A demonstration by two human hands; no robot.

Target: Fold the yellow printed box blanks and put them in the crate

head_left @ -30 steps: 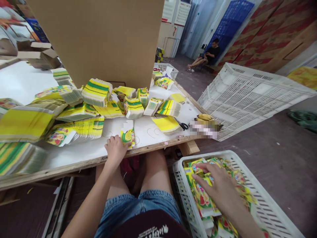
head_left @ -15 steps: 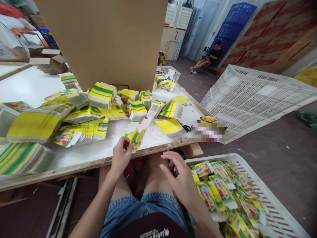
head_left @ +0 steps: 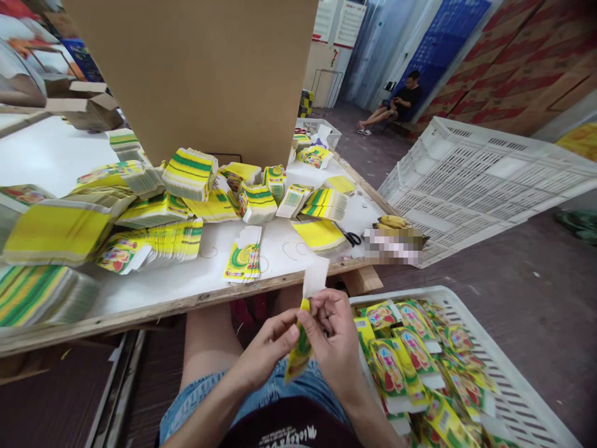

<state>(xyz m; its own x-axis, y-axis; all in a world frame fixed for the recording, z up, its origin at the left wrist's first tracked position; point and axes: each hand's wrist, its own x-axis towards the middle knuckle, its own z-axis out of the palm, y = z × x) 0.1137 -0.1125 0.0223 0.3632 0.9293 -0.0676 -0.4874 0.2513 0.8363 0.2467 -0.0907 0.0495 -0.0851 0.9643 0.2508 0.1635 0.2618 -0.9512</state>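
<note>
Over my lap, a small yellow-and-green printed carton [head_left: 299, 350] is held between both hands, its long white flap pointing up. My left hand [head_left: 271, 339] pinches its left edge. On the other side, my right hand [head_left: 333, 326] has its fingers closed round the upper part, and those fingers hide some of it. A few flat cartons [head_left: 243, 258] lie in a small pile at the table's front edge. To my right, a white crate [head_left: 443, 295] holds many folded cartons [head_left: 396, 367].
Bundles of flat cartons [head_left: 189, 174] crowd the white table [head_left: 219, 239] before a tall cardboard sheet [head_left: 196, 74]. Scissors [head_left: 352, 238] and bananas [head_left: 394, 222] are at the right edge. White crates [head_left: 466, 180] are stacked beyond. A person [head_left: 405, 99] sits at the back.
My left hand has brought a carton from the table edge toward my lap. My right hand, apart and unfilled before, has closed on it. The small pile now shows on the table.
</note>
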